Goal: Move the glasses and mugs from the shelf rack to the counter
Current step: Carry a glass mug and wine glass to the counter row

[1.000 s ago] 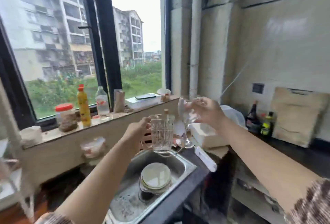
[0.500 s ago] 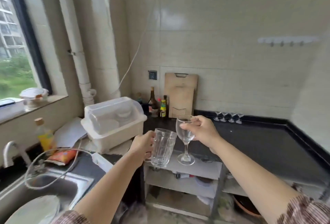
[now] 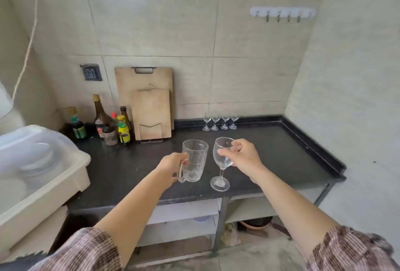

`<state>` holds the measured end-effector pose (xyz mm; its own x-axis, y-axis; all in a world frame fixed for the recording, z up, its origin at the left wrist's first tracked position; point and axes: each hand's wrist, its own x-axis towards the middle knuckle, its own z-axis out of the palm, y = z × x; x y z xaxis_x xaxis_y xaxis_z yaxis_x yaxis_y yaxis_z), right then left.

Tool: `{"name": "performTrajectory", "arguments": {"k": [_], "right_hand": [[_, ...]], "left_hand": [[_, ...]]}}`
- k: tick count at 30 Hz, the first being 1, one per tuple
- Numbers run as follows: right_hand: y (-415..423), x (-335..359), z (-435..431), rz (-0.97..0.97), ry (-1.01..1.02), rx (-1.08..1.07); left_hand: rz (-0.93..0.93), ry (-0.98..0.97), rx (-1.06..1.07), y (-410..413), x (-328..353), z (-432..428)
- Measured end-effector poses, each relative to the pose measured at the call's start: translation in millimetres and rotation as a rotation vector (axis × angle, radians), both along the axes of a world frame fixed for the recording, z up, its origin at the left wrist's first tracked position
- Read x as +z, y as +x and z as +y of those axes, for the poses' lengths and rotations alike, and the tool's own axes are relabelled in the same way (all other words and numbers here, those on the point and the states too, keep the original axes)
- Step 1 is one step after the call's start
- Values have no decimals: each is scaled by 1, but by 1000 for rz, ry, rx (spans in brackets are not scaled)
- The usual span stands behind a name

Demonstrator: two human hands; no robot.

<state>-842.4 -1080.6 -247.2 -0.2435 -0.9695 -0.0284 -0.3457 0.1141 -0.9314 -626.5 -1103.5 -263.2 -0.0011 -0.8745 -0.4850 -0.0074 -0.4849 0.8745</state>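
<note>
Both arms reach out over a black counter (image 3: 270, 151) set against a tiled wall. The left hand (image 3: 171, 163) holds a clear glass mug (image 3: 194, 160) by its handle, fingers curled through and around the handle, with the mug upright and tilted a little. Whether its base touches the counter or hangs just above it cannot be told. The right hand (image 3: 242, 158) grips a wine glass (image 3: 223, 162) by the bowl, thumb on the near side and fingers wrapped round the far side near the rim. The glass leans slightly to the left, its foot low over the counter's front edge; contact there cannot be told either. Mug and glass are just beside each other, apart. At the back of the counter, against the wall, four small stemmed glasses (image 3: 220, 122) stand in a row. To their left two cutting boards (image 3: 151, 108) lean upright against the tiles, the smaller one in front in a wire stand. Left of those is a cluster of bottles (image 3: 108, 123). A white plastic dish box (image 3: 43, 162) with a clear lid sits at the far left. A hook rail (image 3: 282, 12) is fixed high on the wall. Patterned sleeves (image 3: 346, 249) cover both upper arms.
</note>
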Motion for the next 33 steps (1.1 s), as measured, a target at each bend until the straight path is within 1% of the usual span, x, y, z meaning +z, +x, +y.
{"name": "performTrajectory", "arguments": {"k": [3,6,13,16,23,29,33], "right_hand": [[-21,-10,-30,8,16,-57],[-40,-20,-64,18,28,-92],[-93,-49,-160,52,73,-111],[-120,-64,-213,73,85,-75],[-184,-97,-330,136,118,17],[-217,-129,-397,106,145,-22],[-231,-143,-431,81,128,-65]], "left_hand": [[18,58,-95,-17,-11,-38],[1,68,-152,-35,-22,-77],[33,95,-140,-83,-59,-168],[20,83,-81,-112,-72,-217],[24,122,149,-177,-108,-319],[38,144,377,-203,-145,-382],[46,136,448,-207,-162,-409]]}}
